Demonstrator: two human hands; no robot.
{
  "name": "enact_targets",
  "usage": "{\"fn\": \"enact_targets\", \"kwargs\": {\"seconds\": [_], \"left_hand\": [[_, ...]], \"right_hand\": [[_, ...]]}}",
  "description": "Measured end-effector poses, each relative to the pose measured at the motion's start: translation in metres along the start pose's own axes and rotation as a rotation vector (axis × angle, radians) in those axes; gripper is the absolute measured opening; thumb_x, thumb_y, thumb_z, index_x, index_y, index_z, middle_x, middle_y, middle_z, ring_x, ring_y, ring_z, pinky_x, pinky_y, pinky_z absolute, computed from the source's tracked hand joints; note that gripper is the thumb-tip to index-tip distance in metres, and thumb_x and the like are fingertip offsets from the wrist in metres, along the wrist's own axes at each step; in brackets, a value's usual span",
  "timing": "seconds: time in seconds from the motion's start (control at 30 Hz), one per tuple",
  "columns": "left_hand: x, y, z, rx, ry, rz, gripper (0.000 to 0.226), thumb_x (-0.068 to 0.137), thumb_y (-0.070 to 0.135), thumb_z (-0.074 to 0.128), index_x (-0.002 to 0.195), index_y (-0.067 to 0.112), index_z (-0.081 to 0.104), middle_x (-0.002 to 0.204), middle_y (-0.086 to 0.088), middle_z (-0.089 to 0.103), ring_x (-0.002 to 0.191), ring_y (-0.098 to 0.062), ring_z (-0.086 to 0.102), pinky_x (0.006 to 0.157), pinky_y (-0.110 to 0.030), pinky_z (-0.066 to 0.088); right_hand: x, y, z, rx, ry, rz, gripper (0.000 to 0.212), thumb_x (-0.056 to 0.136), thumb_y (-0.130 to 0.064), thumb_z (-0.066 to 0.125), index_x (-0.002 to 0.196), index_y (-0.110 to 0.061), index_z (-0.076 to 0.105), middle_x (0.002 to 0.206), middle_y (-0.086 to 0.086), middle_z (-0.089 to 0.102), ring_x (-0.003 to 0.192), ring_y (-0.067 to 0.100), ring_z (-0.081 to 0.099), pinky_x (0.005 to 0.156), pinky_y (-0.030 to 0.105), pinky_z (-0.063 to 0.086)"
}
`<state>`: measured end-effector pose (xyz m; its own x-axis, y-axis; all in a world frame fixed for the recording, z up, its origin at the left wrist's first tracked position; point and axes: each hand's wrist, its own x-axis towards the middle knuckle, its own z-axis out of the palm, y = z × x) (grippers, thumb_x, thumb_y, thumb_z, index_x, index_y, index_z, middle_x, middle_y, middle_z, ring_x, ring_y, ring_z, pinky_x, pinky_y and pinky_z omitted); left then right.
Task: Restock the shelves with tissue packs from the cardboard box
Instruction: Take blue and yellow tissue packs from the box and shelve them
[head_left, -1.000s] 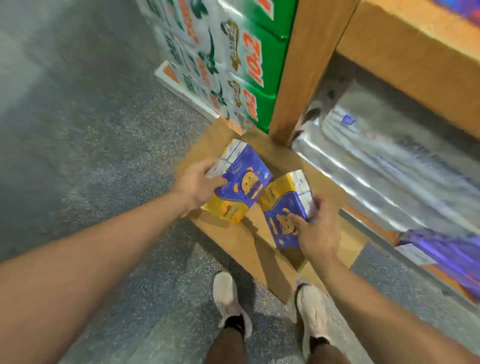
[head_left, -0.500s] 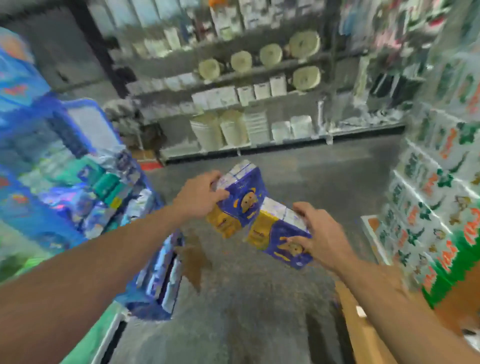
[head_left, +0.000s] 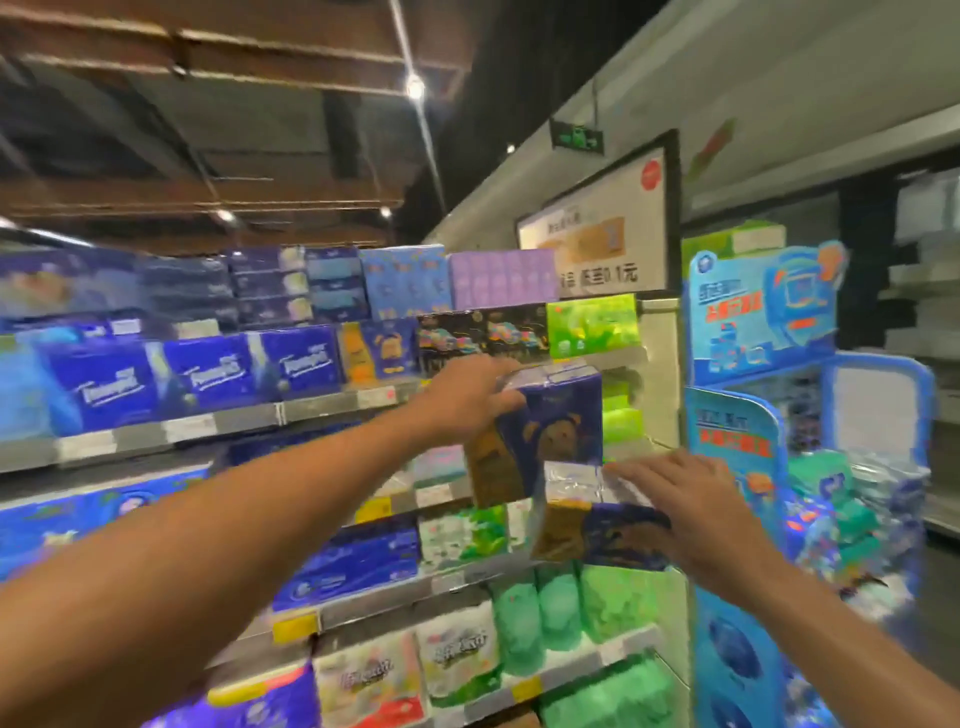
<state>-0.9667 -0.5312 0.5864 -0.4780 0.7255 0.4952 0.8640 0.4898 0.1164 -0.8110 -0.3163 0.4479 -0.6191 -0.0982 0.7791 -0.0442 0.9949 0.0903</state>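
Note:
My left hand (head_left: 462, 400) grips the top of a blue and yellow tissue pack (head_left: 540, 441) with a bear print, held up in front of the shelves. My right hand (head_left: 685, 509) holds a second pack of the same kind (head_left: 592, 525) just below and to the right of the first. Both packs hang in the air before the right end of the shelving (head_left: 322, 410), near the second and third rows. A matching blue and yellow pack (head_left: 379, 351) stands on the upper shelf, left of my left hand. The cardboard box is out of view.
The shelves hold several blue, purple, green and white tissue packs in rows. A blue promotional display stand (head_left: 753, 364) with stacked packs stands to the right of the shelving end. A framed sign (head_left: 597, 228) hangs on the wall behind.
My view has swung from the box on the floor, across the aisle, to the shelves. Both hands have risen with their packs toward the upper rows.

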Motion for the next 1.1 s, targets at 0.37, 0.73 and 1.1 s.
{"fn": "enact_targets", "kwargs": {"seconds": [0.37, 0.73, 1.1], "left_hand": [[0.077, -0.271, -0.155, 0.184, 0.308, -0.166, 0.039, 0.093, 0.033, 0.063, 0.128, 0.017, 0.063, 0.13, -0.007, 0.064, 0.12, -0.027, 0.057, 0.097, -0.034, 0.041], [0.214, -0.401, -0.185, 0.268, 0.511, -0.314, 0.047, 0.094, 0.036, 0.063, 0.136, 0.015, 0.057, 0.135, -0.009, 0.061, 0.123, -0.027, 0.056, 0.1, -0.035, 0.044], [0.293, -0.535, -0.17, 0.389, 0.445, -0.393, 0.039, 0.094, 0.038, 0.062, 0.127, 0.018, 0.06, 0.124, -0.008, 0.063, 0.113, -0.029, 0.058, 0.088, -0.037, 0.047]], "right_hand": [[0.278, -0.104, 0.178, 0.094, 0.166, -0.206, 0.061, 0.075, -0.044, 0.06, 0.133, -0.028, 0.049, 0.127, -0.002, 0.061, 0.106, 0.028, 0.058, 0.081, 0.044, 0.048], [0.477, -0.066, 0.27, 0.205, 0.282, -0.362, 0.055, 0.083, -0.029, 0.064, 0.136, -0.018, 0.054, 0.131, 0.004, 0.059, 0.111, 0.03, 0.055, 0.087, 0.044, 0.048], [0.521, -0.042, 0.343, 0.145, -0.018, -0.376, 0.062, 0.084, -0.023, 0.073, 0.139, -0.033, 0.046, 0.136, -0.009, 0.056, 0.117, 0.021, 0.053, 0.09, 0.042, 0.051]]}}
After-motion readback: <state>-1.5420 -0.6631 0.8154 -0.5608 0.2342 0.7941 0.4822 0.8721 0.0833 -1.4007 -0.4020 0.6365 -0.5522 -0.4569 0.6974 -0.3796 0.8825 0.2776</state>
